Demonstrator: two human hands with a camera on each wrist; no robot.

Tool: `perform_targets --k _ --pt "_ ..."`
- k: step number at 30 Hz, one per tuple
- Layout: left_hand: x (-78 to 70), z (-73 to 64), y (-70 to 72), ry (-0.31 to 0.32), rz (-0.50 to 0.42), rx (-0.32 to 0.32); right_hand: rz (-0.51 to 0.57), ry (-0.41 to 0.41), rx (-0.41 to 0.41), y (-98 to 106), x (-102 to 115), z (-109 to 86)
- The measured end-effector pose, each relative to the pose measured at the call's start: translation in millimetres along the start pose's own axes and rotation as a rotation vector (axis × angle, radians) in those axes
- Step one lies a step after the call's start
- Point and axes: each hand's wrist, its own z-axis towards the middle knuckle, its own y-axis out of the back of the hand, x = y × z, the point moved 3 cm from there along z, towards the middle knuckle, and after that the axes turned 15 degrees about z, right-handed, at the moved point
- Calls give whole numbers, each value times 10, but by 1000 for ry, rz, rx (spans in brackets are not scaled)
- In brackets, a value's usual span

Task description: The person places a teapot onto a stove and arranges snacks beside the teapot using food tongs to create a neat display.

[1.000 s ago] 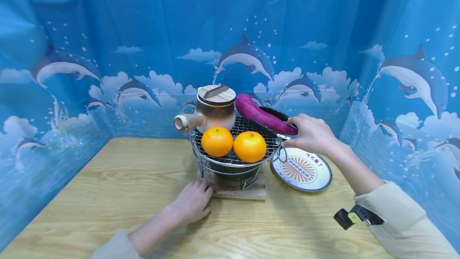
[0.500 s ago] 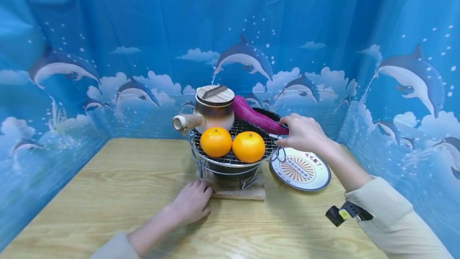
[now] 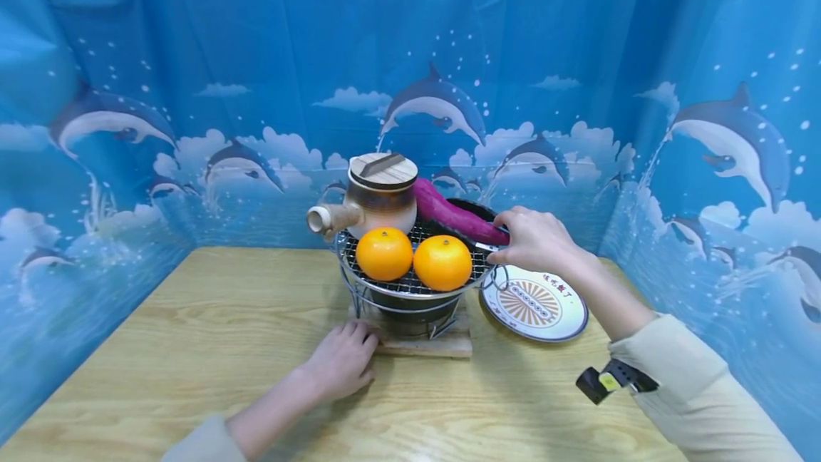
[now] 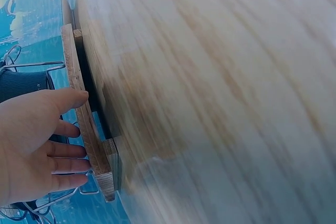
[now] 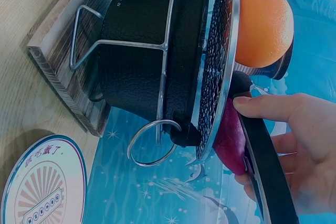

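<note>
My right hand [image 3: 532,237] grips black tongs [image 5: 265,166], its thumb pressing on one arm. Between the tongs' arms is a long purple vegetable [image 3: 458,216], like an eggplant, slanting low over the right side of the wire grill rack [image 3: 420,234]. In the right wrist view its end lies right against the rack's rim. My left hand [image 3: 342,361] rests at the near left corner of the wooden board [image 3: 426,344] under the stove; the left wrist view shows its fingers [image 4: 68,166] fairly straight, touching the board's edge.
Two oranges [image 3: 385,254] sit at the front of the rack. Behind them stands a side-handled clay pot [image 3: 381,194] with a wooden lid. The black stove [image 5: 147,51] has wire legs and a ring handle. A white plate [image 3: 567,316] lies right of it.
My right hand has moved left and slightly down with the tongs and purple vegetable, bringing it lower over the rack beside the pot. The left hand stays in place.
</note>
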Motion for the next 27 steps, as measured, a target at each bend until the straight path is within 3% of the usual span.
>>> perform_targets --k 14,27 --pt "-10 3 -29 -12 28 -45 14 -39 -3 -35 44 44" --pt "-4 11 -36 -5 1 -25 46 -88 2 -56 77 65"
